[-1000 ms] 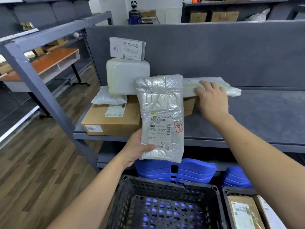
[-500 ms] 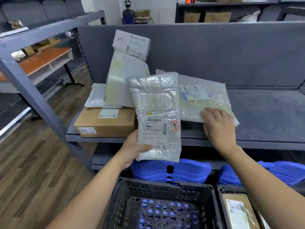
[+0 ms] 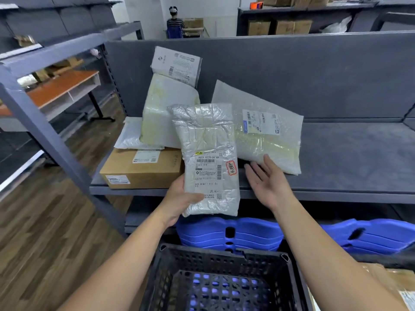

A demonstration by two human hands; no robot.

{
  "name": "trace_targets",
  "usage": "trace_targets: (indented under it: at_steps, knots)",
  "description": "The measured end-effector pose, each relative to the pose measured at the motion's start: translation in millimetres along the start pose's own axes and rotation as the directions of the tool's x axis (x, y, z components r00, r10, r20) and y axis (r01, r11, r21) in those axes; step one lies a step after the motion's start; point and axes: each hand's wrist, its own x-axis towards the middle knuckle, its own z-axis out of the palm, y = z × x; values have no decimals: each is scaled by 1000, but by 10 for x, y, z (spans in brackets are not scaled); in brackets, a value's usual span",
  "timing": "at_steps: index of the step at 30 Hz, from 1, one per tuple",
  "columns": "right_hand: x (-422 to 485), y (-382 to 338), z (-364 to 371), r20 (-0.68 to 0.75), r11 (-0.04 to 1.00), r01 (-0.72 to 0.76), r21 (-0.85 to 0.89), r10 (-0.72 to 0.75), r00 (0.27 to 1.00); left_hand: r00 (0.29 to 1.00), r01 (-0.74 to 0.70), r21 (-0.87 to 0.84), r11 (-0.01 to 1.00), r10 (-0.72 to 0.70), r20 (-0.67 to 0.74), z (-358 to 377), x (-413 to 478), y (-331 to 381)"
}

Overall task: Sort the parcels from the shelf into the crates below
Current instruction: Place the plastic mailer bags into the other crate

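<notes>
Shelf [image 3: 348,158] stands ahead; the black crate [image 3: 224,251] sits below it, nearer. Silver parcel [image 3: 208,135], long axis upright, hangs above that crate, gripped at its lower left edge by the left hand [image 3: 179,200]. Right hand [image 3: 268,179], earlier flat on the bubble-wrap parcel [image 3: 271,142], now lies palm-up, fingers straight, empty, at its near edge.

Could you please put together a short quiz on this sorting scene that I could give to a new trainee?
1. True or false: the left hand grips the silver parcel near its lower end.
2. The right hand is: A) a closed fist, B) open, holding nothing, C) out of view.
3. Fill in: the cardboard box sits on the shelf to the ____ of the silver parcel.
Key: 1 true; 2 B; 3 left.
</notes>
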Motion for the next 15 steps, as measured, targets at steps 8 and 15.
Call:
trace_targets:
  at_steps: [8,15]
  knots:
    - [213,91,270,-21,989,-118,85,120,993,1000,5,-3,1000,-5,7,0,-33,53]
    - [233,-441,286,-100,935,333,-120,-345,933,994,18,-30,999,-14,111,-57,-60,78]
